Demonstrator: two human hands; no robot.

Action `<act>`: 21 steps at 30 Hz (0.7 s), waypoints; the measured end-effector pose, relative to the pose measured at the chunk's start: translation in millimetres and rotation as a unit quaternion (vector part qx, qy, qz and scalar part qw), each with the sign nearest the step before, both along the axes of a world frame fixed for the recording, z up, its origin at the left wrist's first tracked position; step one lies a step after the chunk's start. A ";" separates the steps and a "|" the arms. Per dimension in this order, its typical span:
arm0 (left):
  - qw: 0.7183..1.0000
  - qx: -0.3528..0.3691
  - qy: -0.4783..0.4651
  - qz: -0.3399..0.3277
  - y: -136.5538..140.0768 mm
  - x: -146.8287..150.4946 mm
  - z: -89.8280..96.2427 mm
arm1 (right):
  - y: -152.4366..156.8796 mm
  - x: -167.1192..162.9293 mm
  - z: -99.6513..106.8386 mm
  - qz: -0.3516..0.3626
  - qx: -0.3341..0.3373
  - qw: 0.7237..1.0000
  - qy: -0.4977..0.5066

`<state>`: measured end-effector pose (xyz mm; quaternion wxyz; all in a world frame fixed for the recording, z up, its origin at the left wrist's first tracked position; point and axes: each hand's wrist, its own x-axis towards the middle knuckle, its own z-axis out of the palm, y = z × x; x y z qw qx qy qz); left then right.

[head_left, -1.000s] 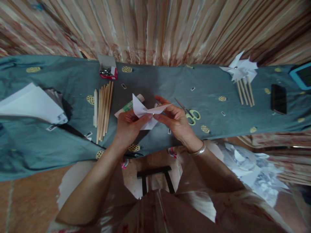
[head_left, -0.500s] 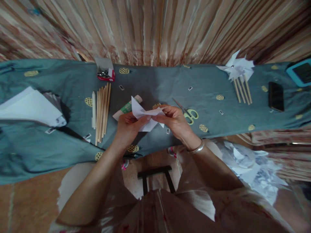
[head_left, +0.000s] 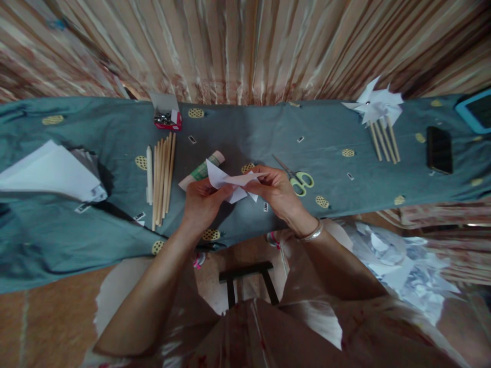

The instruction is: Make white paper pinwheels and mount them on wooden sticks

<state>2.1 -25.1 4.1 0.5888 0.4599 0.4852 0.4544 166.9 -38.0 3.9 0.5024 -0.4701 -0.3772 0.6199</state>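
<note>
A white paper pinwheel head (head_left: 238,180), its corners bent inward, is pinched between both hands above the cloth. My left hand (head_left: 204,204) grips its left side, thumb near the centre. On the other side my right hand (head_left: 279,190) holds it, thumb and fingers closed on the paper; the fingertips are partly hidden. Behind the left hand lies a green and white glue tube (head_left: 207,167). Scissors with pale green handles (head_left: 301,183) rest just beyond the right hand.
Wooden sticks (head_left: 164,179) and a white pen (head_left: 149,174) lie at left, near a small red box of pins (head_left: 167,118) and a paper stack (head_left: 49,171). Finished pinwheels (head_left: 379,107), a phone (head_left: 439,150) and a blue-framed device (head_left: 477,113) are at right. Paper scraps (head_left: 406,271) sit below.
The paper has been tilted and folded slightly further between my fingers, its lower part showing less. Both hands stay in nearly the same place, and the view has shifted a little.
</note>
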 end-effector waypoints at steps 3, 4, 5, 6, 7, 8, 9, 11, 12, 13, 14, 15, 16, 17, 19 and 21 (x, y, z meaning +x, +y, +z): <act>1.000 0.006 0.008 0.006 -0.7 0.2 1.4 | 0.2 0.7 -2.1 0.003 0.016 1.000 -0.008; 1.000 0.008 0.013 0.009 -1.1 0.4 1.7 | 0.3 1.0 -2.9 0.003 0.019 1.000 -0.011; 1.000 0.009 0.019 0.012 -1.5 0.6 1.7 | 0.3 1.3 -3.8 0.004 0.020 1.000 -0.014; 0.999 0.012 0.026 0.014 -1.9 0.8 1.5 | 0.4 1.6 -4.7 0.006 0.019 1.000 -0.017; 0.999 0.014 0.032 0.015 -2.2 1.0 1.2 | 0.5 1.8 -5.7 0.006 0.017 1.000 -0.019; 0.999 0.016 0.036 0.017 -2.6 1.3 0.9 | 0.5 2.0 -6.6 0.006 0.015 1.000 -0.020; 0.999 0.019 0.039 0.018 -2.8 1.5 0.6 | 0.5 2.1 -7.6 0.005 0.014 1.000 -0.019; 0.999 0.025 0.040 0.020 -3.1 1.9 0.7 | 0.5 2.2 -9.0 0.005 0.015 1.000 -0.018; 0.999 0.028 0.039 0.021 -3.2 2.1 1.0 | 0.4 2.1 -9.4 0.007 0.016 1.000 -0.018; 0.999 0.031 0.038 0.021 -3.2 2.3 1.5 | 0.4 2.0 -9.5 0.009 0.017 1.000 -0.018; 0.999 0.034 0.037 0.020 -3.2 2.4 2.1 | 0.3 1.8 -9.5 0.011 0.019 1.000 -0.018; 0.998 0.037 0.037 0.019 -3.3 2.4 2.7 | 0.3 1.5 -9.3 0.014 0.020 1.000 -0.017; 0.998 0.040 0.038 0.018 -3.4 2.3 3.2 | 0.3 1.3 -9.0 0.015 0.022 1.000 -0.014; 0.998 0.045 0.040 0.018 -3.5 2.1 3.5 | 0.3 0.9 -8.7 0.015 0.022 1.000 -0.010; 0.997 0.059 0.045 0.017 -3.6 1.4 3.4 | 0.5 0.4 -8.6 0.009 0.019 1.000 0.003; 0.996 0.075 0.047 0.018 -3.6 0.6 2.7 | 0.7 0.3 -9.2 0.005 0.017 1.000 0.013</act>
